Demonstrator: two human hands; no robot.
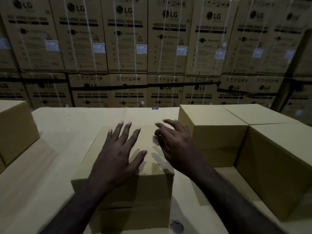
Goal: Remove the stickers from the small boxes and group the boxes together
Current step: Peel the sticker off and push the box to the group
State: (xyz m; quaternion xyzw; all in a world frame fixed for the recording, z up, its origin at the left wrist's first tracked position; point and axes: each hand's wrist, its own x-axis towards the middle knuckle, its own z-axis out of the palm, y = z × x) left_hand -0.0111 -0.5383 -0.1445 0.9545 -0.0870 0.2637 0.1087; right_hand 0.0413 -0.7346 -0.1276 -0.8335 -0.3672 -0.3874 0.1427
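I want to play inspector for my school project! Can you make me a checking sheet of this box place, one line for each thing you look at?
Surface: broad flat cardboard top, dim light.
Job's things: middle box under both hands; three boxes grouped at right; one box at left. No sticker clearly seen.
Clutter: small crumpled scrap by the middle box's base.
Hands: left hand flat on the box top, fingers spread; right hand over the top's right edge, fingers loosely bent; whether it pinches anything cannot be told.
Cables: nothing seen.
Surroundings: wall of strapped washing machine cartons.
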